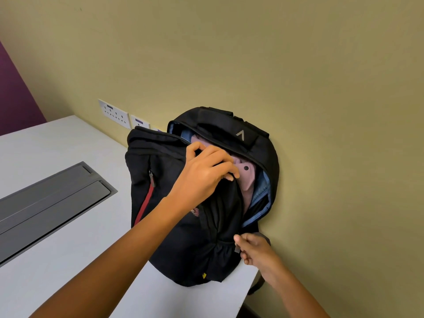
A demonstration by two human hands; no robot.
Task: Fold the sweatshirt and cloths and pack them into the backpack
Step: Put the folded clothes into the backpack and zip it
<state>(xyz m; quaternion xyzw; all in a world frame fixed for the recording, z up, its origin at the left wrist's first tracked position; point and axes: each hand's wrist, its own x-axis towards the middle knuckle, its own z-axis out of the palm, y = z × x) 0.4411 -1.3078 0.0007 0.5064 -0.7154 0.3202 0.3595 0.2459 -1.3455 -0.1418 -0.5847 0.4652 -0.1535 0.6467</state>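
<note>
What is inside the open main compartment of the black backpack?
A pink cloth with a dark button lies against the blue lining. The left hand grips the front of the backpack and covers part of the opening; anything deeper is hidden.

Backpack (183,237) against wall (321,111), table (68,249) left bare

L hand (206,173) curled in grip, R hand (254,249) pinching, arms extended

White table (68,143) from seven to nine o'clock, grey lidded hatch (50,203) sunk flush into it at nine, white socket plates (114,114) at ten on olive-yellow wall (275,53), purple panel (13,92) beyond at ten.
</note>
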